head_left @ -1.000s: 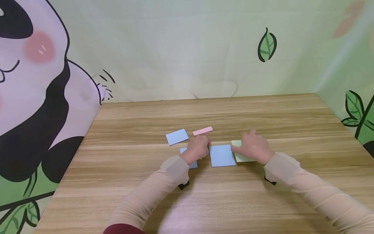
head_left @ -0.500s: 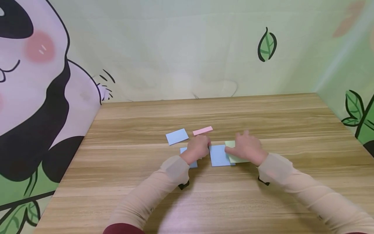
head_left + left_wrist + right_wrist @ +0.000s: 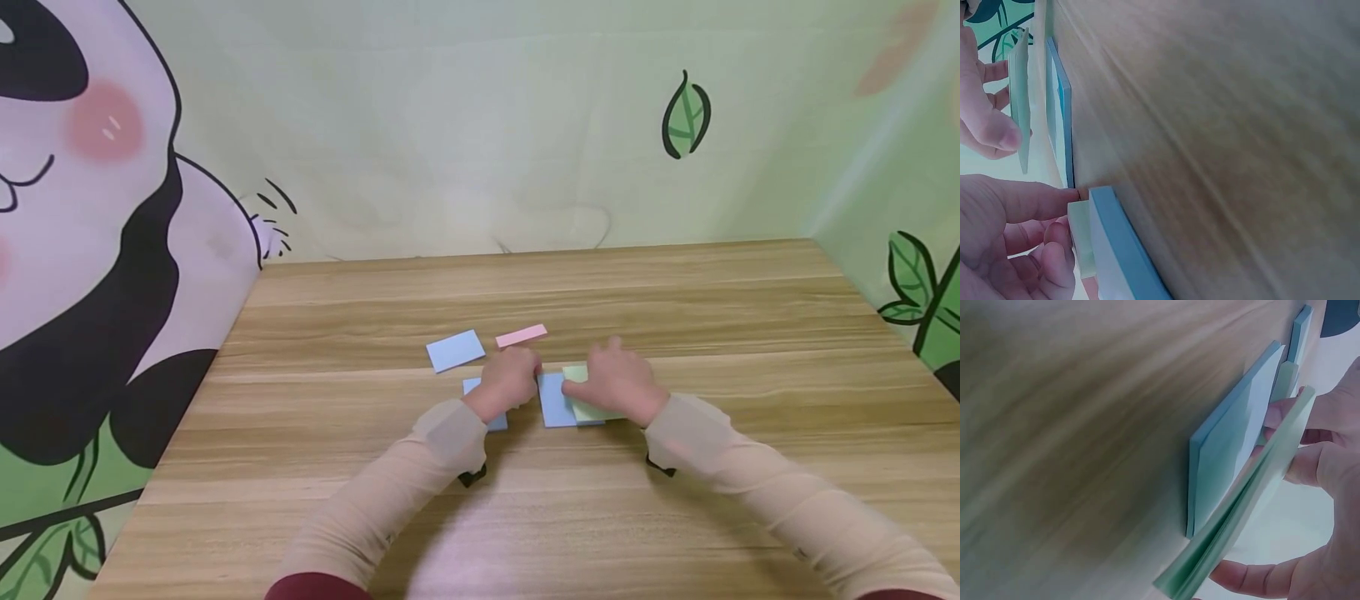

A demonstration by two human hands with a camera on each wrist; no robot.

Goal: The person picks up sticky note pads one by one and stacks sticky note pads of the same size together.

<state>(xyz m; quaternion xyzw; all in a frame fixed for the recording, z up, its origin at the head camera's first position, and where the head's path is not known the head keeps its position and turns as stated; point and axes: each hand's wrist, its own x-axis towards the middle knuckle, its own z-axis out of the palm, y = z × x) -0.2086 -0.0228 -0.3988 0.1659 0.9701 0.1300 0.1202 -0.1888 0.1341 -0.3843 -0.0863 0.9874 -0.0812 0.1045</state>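
My right hand grips a square green sticky note pad by its edges, tilted above a blue square sticky note pad that it partly overlaps in the head view. Its sheets part slightly at the near end in the right wrist view. My left hand is beside the blue square's left edge, fingers curled, pinching a small green sticky note pad. That small pad lies against another blue pad, which shows partly under my left wrist in the head view.
Farther back on the wooden table lie a blue rectangular pad and a narrow pink pad. A wall sheet with panda and leaf drawings stands behind the table.
My right hand has moved left with the square green pad, from beside the blue square to over its right part. My left hand stays in place.
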